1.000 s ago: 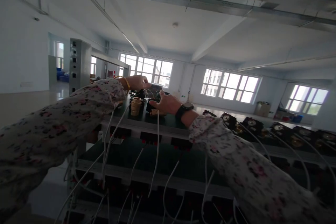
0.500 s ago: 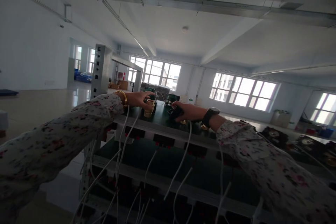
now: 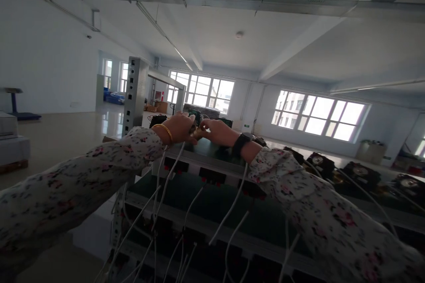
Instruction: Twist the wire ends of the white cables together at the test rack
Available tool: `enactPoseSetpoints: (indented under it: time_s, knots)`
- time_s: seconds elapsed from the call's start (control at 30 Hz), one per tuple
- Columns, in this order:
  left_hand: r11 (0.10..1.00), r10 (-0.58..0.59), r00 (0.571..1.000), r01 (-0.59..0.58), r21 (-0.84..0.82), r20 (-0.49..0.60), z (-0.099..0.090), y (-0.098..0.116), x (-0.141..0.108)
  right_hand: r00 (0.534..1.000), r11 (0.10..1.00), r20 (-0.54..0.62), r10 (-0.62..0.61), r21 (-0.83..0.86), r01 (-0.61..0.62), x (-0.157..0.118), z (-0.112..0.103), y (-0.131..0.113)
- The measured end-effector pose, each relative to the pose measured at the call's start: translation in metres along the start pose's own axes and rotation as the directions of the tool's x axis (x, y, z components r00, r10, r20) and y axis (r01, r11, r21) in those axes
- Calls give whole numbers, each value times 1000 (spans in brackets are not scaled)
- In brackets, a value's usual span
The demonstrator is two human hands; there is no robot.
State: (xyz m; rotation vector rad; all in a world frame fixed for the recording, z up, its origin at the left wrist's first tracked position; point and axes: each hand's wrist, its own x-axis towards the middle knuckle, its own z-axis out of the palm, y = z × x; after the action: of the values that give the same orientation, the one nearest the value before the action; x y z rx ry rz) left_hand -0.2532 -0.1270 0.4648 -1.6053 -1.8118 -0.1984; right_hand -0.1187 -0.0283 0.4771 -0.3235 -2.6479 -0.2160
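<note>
Both hands meet over the top shelf of a metal rack [image 3: 212, 154]. My left hand [image 3: 180, 128], with a gold bangle at the wrist, is closed around a brass pipe fitting [image 3: 198, 133], mostly covered by fingers. From the right, the thumb and fingers of my right hand [image 3: 219, 132] pinch the same fitting; a dark watch is on that wrist. Dark green units [image 3: 226, 122] stand just behind the hands. How the fitting joins any other part is hidden.
White cables [image 3: 232, 203] hang in front of the lower shelves. A perforated steel post [image 3: 135, 93] rises at the rack's left end. Several black units with round faces [image 3: 360, 174] line the right side. A blue platform scale [image 3: 25, 116] stands far left.
My right hand has let go of a black part and moved left to the brass fitting. My left hand has turned over the fitting. The view has shifted slightly.
</note>
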Motion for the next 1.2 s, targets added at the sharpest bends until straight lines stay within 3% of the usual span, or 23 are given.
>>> enactPoseSetpoints:
  time_s: [0.1, 0.23, 0.37, 0.5, 0.57, 0.67, 0.77, 0.83, 1.0, 1.1, 1.2]
  knots:
    - [995, -81, 995, 84, -45, 59, -5, -2, -1, 999, 1000, -47, 10, -25, -12, -8, 6, 11]
    - [992, -125, 990, 126, -17, 63, -23, 11, 10, 981, 999, -194, -25, 20, 30, -13, -9, -4]
    - [995, -87, 991, 92, -46, 100, -49, 29, 24, 990, 999, -138, 32, -15, -35, -17, -27, -24]
    - [989, -50, 982, 74, -126, 185, -60, 32, 32, 993, 998, -102, 59, 33, -56, -24, -28, -22]
    - [982, -38, 980, 73, -173, 197, -57, 29, 33, 997, 996, -34, 65, 62, -63, -23, -24, -19]
    - [970, -55, 989, 86, -229, 137, -47, 16, 31, 983, 984, 47, 175, 9, -176, -12, -15, -16]
    - [962, -128, 991, 133, -238, 35, -33, -9, 22, 960, 962, 68, 270, -46, -268, 8, -4, -10]
    - [959, -166, 986, 167, -230, 26, -22, -29, 13, 961, 964, 85, 265, -53, -261, 18, 4, -1]
    - [941, -119, 975, 171, -292, 188, 8, -59, -5, 989, 997, 123, 77, 22, -80, 12, 13, 26]
    - [949, -7, 975, 76, -305, 222, 17, -58, -4, 984, 994, 169, -52, 100, 35, -4, 6, 34]
    - [979, 60, 974, -16, -202, 216, 16, -52, -2, 969, 973, 204, -142, 211, 98, -18, -5, 33]
